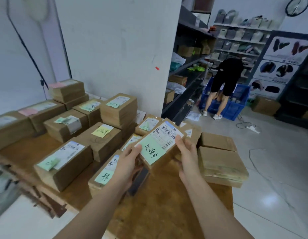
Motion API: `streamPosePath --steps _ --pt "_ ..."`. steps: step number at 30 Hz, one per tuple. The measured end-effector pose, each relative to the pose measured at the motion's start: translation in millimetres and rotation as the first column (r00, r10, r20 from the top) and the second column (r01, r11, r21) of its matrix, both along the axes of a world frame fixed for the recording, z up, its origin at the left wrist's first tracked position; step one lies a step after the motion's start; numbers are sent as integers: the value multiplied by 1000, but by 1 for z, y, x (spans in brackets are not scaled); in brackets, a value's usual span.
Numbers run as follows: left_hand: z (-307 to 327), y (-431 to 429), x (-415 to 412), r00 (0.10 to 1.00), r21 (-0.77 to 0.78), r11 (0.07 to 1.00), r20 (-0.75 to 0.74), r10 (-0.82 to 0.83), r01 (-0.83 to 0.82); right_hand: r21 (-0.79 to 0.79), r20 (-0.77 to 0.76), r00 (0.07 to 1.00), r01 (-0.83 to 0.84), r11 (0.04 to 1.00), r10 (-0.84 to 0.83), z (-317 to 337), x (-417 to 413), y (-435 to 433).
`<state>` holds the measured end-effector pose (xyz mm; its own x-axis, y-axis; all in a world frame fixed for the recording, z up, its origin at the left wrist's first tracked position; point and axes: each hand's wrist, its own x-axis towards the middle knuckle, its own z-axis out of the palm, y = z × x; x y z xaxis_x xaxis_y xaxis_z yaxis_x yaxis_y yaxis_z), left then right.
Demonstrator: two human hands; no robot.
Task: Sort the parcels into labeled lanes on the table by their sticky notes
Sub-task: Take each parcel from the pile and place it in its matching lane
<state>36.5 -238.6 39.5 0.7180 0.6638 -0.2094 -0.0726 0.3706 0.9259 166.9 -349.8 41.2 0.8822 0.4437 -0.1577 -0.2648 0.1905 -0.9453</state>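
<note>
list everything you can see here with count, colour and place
held parcel: one, brown, green note, above table centre
table parcels: over ten, brown, mostly left and rear
yellow note: one, on a middle parcel
pink notes: two, rear-left parcels
table: one, brown wood
shelving: dark, right of wall
crate: one, blue, floor behind
person: one, black clothes, bent over crate
clock: one, top right wall
left hand: grips parcel's left edge
right hand: grips parcel's right edge
</note>
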Motion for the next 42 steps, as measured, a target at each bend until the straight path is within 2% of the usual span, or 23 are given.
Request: streamPosePath --steps 5,9,12,20,23,29,36,42 --pt "9 29 -42 991 35 991 -9 133 -132 -19 10 985 -173 985 174 6 -42 53" --pt "9 65 -78 987 -10 987 -18 161 -161 -9 2 969 -248 969 248 8 -77 99" --pt "10 95 -108 987 -27 987 -26 160 -161 -21 -14 963 -268 963 267 8 -104 133" --pt "10 192 -180 981 130 978 -85 176 -164 -45 -17 967 -254 966 253 2 -176 234" --pt "7 226 -204 977 156 972 -95 190 -174 -76 -6 954 -299 951 299 0 -199 266" --pt "1 282 -243 969 166 961 -70 237 -223 -169 20 922 -379 910 388 -2 -239 327" --pt "-18 345 -270 954 133 955 -107 280 -265 -155 -97 915 -403 902 392 -20 -263 397" --pt "-37 402 -272 945 124 951 -134 297 -282 -165 -103 899 -437 884 425 -47 -265 456"
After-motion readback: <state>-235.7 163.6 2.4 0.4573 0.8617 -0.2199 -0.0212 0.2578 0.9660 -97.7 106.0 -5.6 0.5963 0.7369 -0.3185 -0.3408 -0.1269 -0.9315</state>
